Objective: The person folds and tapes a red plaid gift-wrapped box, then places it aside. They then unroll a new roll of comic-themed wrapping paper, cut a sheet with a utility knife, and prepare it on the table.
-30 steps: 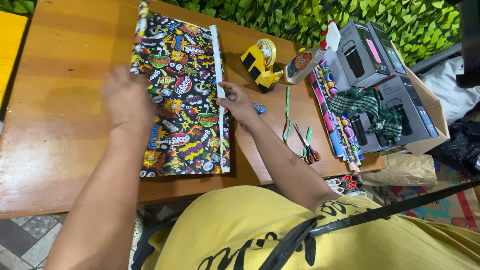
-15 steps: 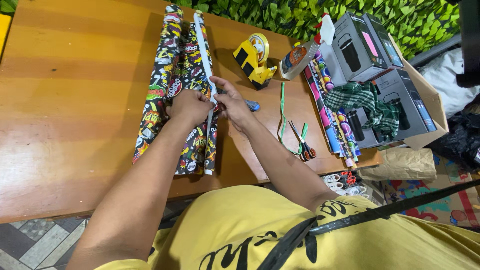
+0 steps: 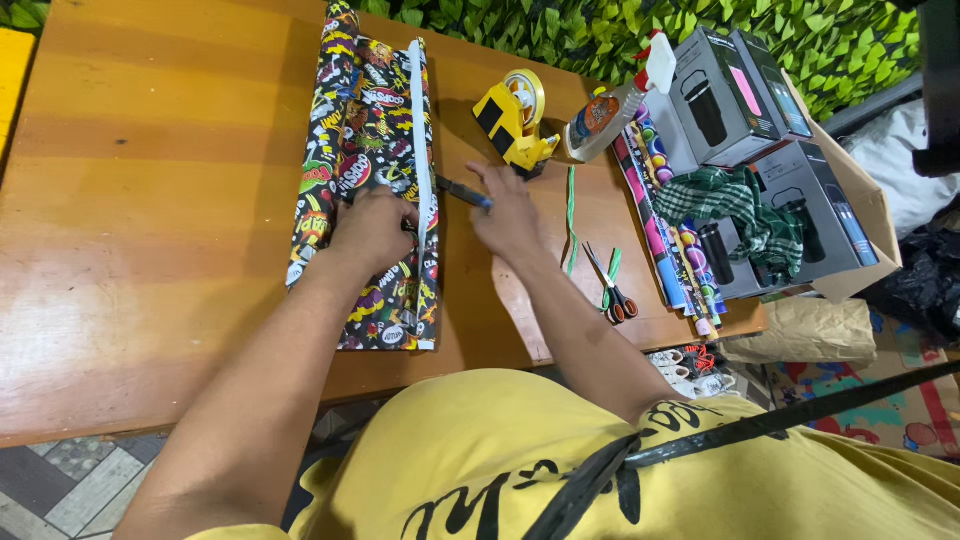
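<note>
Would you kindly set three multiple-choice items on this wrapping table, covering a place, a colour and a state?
1. Where do the scissors lie?
A. on the wooden table, right of the wrapping paper
B. inside the cardboard box
C. on the floor

2. What colour is the tape dispenser?
A. red
B. yellow
C. white

3. What is the left hand doing?
A. hanging off the table
B. gripping the scissors
C. pressing on the wrapping paper

Answers:
A, they lie on bare wood beside a green ribbon.
B, its body is yellow.
C, the hand lies flat on the comic-print paper.
</note>
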